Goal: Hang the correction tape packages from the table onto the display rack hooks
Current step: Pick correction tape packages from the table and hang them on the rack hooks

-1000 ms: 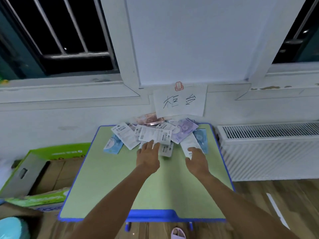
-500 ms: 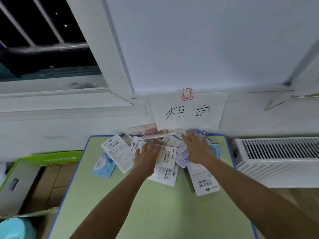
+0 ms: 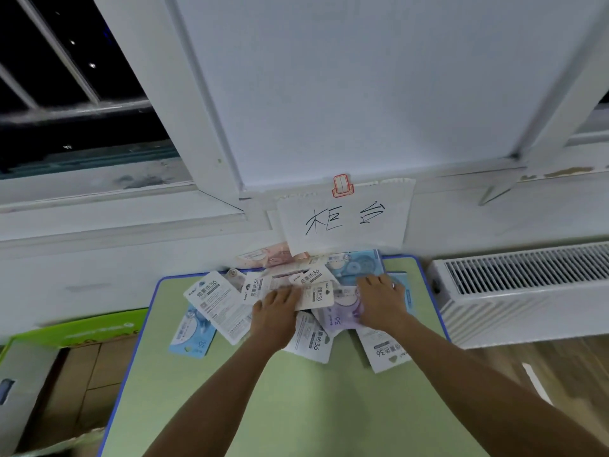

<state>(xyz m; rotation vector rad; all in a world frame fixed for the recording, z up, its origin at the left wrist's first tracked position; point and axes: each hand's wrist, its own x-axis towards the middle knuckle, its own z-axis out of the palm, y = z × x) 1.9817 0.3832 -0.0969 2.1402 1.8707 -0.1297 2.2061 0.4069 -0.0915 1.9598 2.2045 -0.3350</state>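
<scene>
At the far end of the green table (image 3: 296, 407), both forearms reach forward from the bottom of the view, palms down, onto a loose heap of correction tape packages (image 3: 298, 293). On the heap's middle lies the left hand (image 3: 275, 316), its fingers stretched forward and flat on a white package (image 3: 314, 295) that shows a "36" beside its fingertips; it presses rather than pinches. Just to the right, the right hand (image 3: 380, 303) lies with fingers spread, flat on a purple package (image 3: 339, 316) and the edge of a blue package (image 3: 356, 267) beyond it. Whether either thumb hooks under a card cannot be told.

Packages fan out around both hands: a large white one (image 3: 217, 306) and a pale blue one (image 3: 191, 334) lie left of the left hand, another white one (image 3: 313, 341) pokes out beneath that wrist, and one more white card (image 3: 384, 351) lies under the right forearm. A pink package (image 3: 267, 257) overhangs the table's far edge against the wall.

Several cards carry Chinese characters followed by "36"; the smaller print is too blurred to read. On the wall above, a red clip (image 3: 342, 185) holds a paper sign (image 3: 344, 219) handwritten "柜台". A white radiator (image 3: 527, 291) stands to the right and a green cardboard box (image 3: 75, 331) to the left.
</scene>
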